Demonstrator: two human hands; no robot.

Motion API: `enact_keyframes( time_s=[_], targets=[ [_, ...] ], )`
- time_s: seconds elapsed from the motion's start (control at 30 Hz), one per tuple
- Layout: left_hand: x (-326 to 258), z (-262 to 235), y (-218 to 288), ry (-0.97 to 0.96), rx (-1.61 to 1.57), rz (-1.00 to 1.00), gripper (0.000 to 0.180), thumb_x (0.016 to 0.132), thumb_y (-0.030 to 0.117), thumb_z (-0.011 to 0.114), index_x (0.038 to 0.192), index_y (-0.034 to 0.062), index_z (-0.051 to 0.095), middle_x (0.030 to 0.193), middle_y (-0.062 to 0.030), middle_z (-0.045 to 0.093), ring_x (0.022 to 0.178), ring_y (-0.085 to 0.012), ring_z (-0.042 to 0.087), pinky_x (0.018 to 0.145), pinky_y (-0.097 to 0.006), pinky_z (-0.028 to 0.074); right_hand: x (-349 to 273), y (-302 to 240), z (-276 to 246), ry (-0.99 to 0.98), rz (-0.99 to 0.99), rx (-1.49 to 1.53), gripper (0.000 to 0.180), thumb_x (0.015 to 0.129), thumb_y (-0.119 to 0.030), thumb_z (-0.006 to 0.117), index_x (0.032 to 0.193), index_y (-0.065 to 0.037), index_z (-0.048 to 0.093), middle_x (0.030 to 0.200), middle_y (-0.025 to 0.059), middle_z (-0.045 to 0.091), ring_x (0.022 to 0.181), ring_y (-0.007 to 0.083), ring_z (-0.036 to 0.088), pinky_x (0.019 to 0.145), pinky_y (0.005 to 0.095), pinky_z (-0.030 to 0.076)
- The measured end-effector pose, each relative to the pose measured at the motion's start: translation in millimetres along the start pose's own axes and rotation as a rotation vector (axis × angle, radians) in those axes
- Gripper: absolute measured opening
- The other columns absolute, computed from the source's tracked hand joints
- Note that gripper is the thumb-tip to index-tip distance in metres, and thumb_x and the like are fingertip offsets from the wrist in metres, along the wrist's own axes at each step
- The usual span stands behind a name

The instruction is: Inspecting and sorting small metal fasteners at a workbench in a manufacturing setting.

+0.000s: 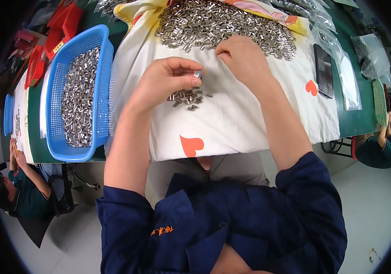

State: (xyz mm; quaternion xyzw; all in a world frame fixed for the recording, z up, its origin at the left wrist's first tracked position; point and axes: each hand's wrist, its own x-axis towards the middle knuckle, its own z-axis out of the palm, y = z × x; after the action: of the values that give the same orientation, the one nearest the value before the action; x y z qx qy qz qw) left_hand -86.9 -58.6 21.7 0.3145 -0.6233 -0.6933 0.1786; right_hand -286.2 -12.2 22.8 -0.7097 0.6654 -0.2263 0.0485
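Over the white cloth, my left hand (170,78) pinches a short shiny metal cylinder (198,74) between thumb and fingertips. Just beneath it lies a small heap of metal cylinders (188,97), partly covered by the hand. My right hand (242,58) is at the near edge of a wide pile of the same cylinders (213,23). Its fingers are curled together with the back of the hand facing up, so whatever is between them is hidden. A gap of bare cloth separates the two hands.
A blue plastic basket (102,98) holding many cylinders stands at left, red bins (63,27) behind it. At right lie a dark phone (323,71) and clear plastic bags (348,77) on the green table (357,118). Co-workers sit at far left (28,192) and far right (380,148).
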Motion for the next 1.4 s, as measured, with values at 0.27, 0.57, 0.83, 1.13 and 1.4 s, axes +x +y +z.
enact_keyframes(
  time_s=[0.27, 0.57, 0.83, 1.13, 1.4],
  targets=[
    [4, -4, -2, 0.168, -0.256, 0.063, 0.026, 0.073, 0.004, 0.064, 0.098, -0.0006, 0.058, 0.084, -0.005, 0.062, 0.075, -0.0095, 0.057, 0.068, -0.022, 0.047, -4, -29, -12, 0.0, 0.117, 0.586, 0.008, 0.074, -0.006, 0.057, 0.078, -0.002, 0.061, 0.077, 0.0071, 0.059, 0.072, 0.0167, 0.055, 0.067, 0.027, 0.044],
    [5, -5, -4, 0.147, -0.259, 0.086, 0.028, 0.073, 0.004, 0.064, 0.1, -0.0023, 0.057, 0.084, -0.0065, 0.062, 0.075, -0.0107, 0.058, 0.07, -0.021, 0.046, -10, -40, -7, 0.016, 0.007, 0.574, 0.008, 0.071, -0.005, 0.059, 0.078, -0.002, 0.061, 0.072, 0.005, 0.06, 0.066, 0.0149, 0.056, 0.061, 0.0253, 0.045],
    [4, -2, -3, 0.198, -0.209, 0.112, 0.028, 0.074, 0.003, 0.064, 0.1, -0.0042, 0.057, 0.084, -0.0081, 0.062, 0.076, -0.0111, 0.058, 0.069, -0.021, 0.047, -11, -40, 0, 0.171, -0.084, 0.506, 0.008, 0.068, -0.007, 0.059, 0.076, -0.003, 0.061, 0.068, 0.0082, 0.059, 0.062, 0.0204, 0.057, 0.056, 0.0288, 0.046],
    [4, -1, -2, 0.151, -0.201, 0.073, 0.027, 0.073, 0.002, 0.064, 0.098, -0.0042, 0.057, 0.087, -0.0086, 0.062, 0.076, -0.0118, 0.059, 0.069, -0.022, 0.047, -10, -36, -4, 0.0, 0.033, 0.6, 0.009, 0.071, -0.009, 0.061, 0.077, -0.003, 0.063, 0.071, 0.007, 0.062, 0.062, 0.0141, 0.059, 0.058, 0.0248, 0.046],
    [-1, -4, 1, 0.019, -0.214, 0.114, 0.025, 0.073, 0.001, 0.063, 0.098, -0.0042, 0.058, 0.085, -0.0076, 0.062, 0.077, -0.0103, 0.059, 0.071, -0.021, 0.047, -1, -18, -14, -0.178, 0.212, 0.728, 0.03, 0.06, -0.021, 0.074, 0.08, -0.006, 0.059, 0.061, 0.0014, 0.055, 0.054, 0.0088, 0.049, 0.051, 0.0224, 0.04]
  ],
)
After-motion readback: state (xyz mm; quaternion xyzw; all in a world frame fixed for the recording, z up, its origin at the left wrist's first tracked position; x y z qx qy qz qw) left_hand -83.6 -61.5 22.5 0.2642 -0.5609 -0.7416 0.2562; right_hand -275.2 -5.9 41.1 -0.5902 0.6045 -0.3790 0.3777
